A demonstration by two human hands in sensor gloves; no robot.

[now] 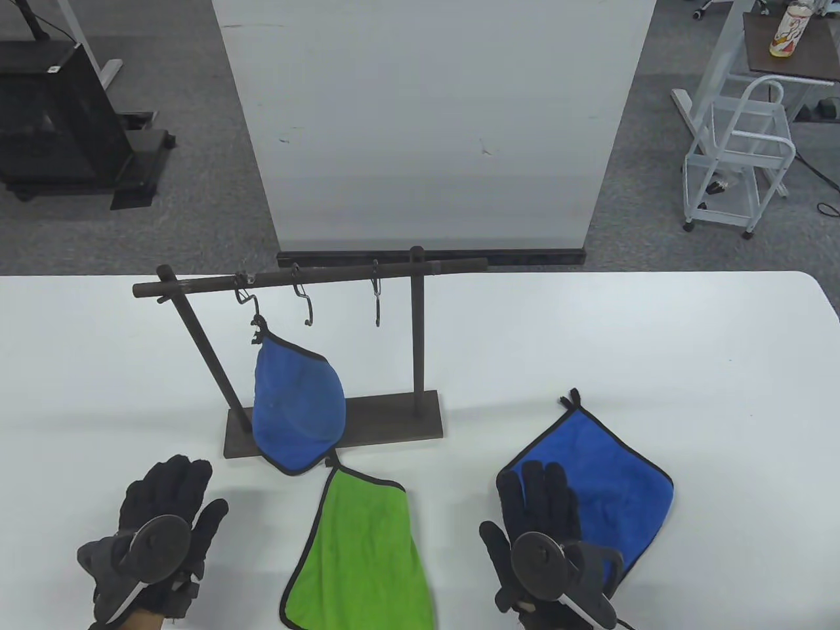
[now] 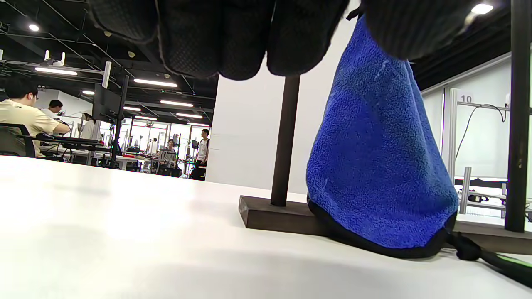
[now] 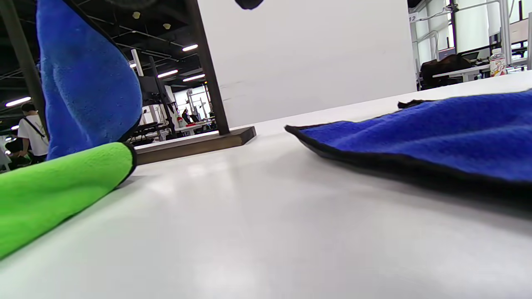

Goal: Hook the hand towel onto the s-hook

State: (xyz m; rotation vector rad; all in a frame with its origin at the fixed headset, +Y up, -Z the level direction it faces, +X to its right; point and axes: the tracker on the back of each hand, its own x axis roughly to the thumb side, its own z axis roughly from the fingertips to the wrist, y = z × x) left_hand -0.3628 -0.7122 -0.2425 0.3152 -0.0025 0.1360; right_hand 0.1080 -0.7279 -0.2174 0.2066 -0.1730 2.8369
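A dark wooden rack (image 1: 335, 430) stands mid-table with three S-hooks on its bar. A blue towel (image 1: 298, 407) hangs from the left hook (image 1: 246, 292). The middle hook (image 1: 303, 305) and the right hook (image 1: 377, 302) are bare. A green towel (image 1: 357, 551) lies flat in front of the rack. A second blue towel (image 1: 604, 485) lies flat to the right. My left hand (image 1: 197, 489) lies open and empty on the table, left of the green towel. My right hand (image 1: 515, 502) is open, its fingers spread over the flat blue towel's left corner.
A white panel (image 1: 433, 125) stands upright behind the table. The left wrist view shows the hanging blue towel (image 2: 374, 174) and the rack base (image 2: 270, 216) close ahead. The right wrist view shows the green towel (image 3: 54, 187) on the left and the flat blue towel (image 3: 436, 133) on the right.
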